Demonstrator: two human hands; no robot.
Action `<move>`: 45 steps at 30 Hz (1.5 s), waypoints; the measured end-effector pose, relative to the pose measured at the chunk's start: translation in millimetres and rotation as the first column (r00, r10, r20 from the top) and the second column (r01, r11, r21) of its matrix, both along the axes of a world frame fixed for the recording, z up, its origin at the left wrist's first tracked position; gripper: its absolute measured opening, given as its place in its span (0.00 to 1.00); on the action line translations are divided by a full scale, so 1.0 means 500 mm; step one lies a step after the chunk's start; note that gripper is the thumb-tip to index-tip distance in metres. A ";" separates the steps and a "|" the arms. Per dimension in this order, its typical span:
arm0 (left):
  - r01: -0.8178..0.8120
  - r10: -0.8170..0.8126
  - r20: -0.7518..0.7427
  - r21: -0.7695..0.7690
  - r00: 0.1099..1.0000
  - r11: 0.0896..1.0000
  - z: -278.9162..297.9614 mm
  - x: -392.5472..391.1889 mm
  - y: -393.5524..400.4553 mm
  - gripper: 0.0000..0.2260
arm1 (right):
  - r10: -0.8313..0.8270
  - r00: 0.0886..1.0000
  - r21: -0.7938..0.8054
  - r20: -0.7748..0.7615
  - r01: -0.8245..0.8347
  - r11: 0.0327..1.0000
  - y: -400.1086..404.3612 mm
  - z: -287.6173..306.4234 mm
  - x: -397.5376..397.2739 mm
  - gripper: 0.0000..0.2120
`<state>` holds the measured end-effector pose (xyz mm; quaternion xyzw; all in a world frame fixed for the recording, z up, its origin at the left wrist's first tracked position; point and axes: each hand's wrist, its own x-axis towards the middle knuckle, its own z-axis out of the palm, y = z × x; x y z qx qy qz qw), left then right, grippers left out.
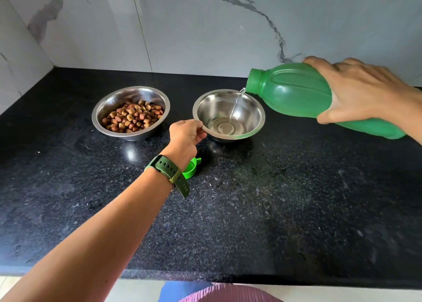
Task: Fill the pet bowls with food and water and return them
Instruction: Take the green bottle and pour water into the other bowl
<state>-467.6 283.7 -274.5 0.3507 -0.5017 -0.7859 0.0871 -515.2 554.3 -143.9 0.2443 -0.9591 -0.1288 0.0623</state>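
Note:
Two steel bowls stand side by side on the black stone counter [274, 199]. The left bowl [109, 110] holds brown kibble [133, 118]. The right bowl [253, 112] has a shallow pool of water in its bottom. My right hand [363, 91] grips a green plastic bottle [294, 91] tipped on its side, and a thin stream of water [236, 106] runs from its mouth into the right bowl. My left hand [186, 133] pinches the near left rim of that bowl. A green watch sits on my left wrist.
The green bottle cap [190, 170] lies on the counter just behind my left wrist, partly hidden. A white marble wall [205, 27] closes the back and the left side. The counter's front edge runs near the bottom of the view.

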 end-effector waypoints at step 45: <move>-0.007 0.007 0.013 -0.029 1.000 1.000 0.009 -0.001 0.006 0.09 | 0.025 0.997 0.031 -0.074 -0.023 0.999 -0.005 0.035 0.002 0.53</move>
